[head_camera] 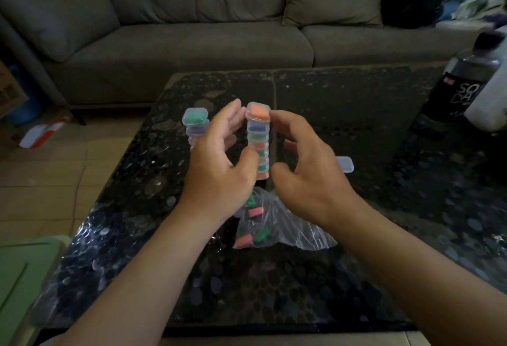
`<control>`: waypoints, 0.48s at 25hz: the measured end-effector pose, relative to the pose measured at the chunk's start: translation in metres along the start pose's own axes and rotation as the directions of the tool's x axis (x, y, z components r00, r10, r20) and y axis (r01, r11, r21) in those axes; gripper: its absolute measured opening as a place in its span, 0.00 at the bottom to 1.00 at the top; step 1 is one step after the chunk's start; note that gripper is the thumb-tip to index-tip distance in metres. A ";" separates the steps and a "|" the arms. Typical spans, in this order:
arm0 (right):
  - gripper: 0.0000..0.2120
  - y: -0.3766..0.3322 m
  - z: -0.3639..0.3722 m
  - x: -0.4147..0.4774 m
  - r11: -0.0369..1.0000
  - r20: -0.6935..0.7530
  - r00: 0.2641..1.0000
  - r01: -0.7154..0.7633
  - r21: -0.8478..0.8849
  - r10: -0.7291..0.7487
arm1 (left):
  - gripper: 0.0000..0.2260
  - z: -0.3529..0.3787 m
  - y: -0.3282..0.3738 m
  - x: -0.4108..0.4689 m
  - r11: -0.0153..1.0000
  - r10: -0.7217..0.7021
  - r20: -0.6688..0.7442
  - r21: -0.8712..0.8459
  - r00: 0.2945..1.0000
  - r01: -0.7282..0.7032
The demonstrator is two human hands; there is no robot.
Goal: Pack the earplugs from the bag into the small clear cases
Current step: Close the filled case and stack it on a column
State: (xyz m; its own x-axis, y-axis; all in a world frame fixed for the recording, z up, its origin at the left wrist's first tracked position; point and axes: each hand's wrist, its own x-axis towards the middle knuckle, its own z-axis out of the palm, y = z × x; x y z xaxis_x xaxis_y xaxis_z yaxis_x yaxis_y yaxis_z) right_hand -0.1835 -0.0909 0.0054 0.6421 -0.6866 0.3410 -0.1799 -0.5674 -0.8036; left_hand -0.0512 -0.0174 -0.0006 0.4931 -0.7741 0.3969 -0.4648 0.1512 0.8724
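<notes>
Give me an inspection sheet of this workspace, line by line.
Surface: dark glossy pebble-patterned table, reflective.
Job's things: tall stack of small clear cases holding orange, green and purple earplugs; shorter stack of clear cases to its left; single clear case lying to the right; clear plastic bag with orange and green earplugs, nearest the person.
Clutter: dark soda bottle at the table's right edge.
Grippers: left hand curls round the tall stack, thumb on its front; right hand curls beside it, contact unclear.
Cables: nothing seen.
Surroundings: grey fabric sofa behind the table; red-and-white paper on the floor at left.
</notes>
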 end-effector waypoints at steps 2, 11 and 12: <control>0.34 0.005 0.001 0.006 0.999 0.050 0.998 -0.040 -0.002 0.040 | 0.30 0.003 -0.005 0.005 1.000 -0.010 0.005 0.030 1.000 0.009; 0.36 0.018 0.004 0.010 0.998 0.064 0.996 -0.055 -0.013 0.056 | 0.29 0.007 -0.014 0.010 0.997 -0.053 0.006 0.055 0.999 0.052; 0.35 0.018 0.004 0.010 0.999 0.059 0.997 -0.051 -0.007 0.051 | 0.29 0.007 -0.015 0.010 0.998 -0.049 0.014 0.050 0.999 0.048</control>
State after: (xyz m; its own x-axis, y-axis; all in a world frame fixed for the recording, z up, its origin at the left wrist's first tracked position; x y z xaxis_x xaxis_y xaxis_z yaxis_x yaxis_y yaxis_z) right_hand -0.1776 -0.1066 -0.0076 0.6752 -0.6866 0.2696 -0.2179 -0.5348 -0.8164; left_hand -0.0452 -0.0315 -0.0116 0.5054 -0.7889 0.3497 -0.4767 0.0825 0.8752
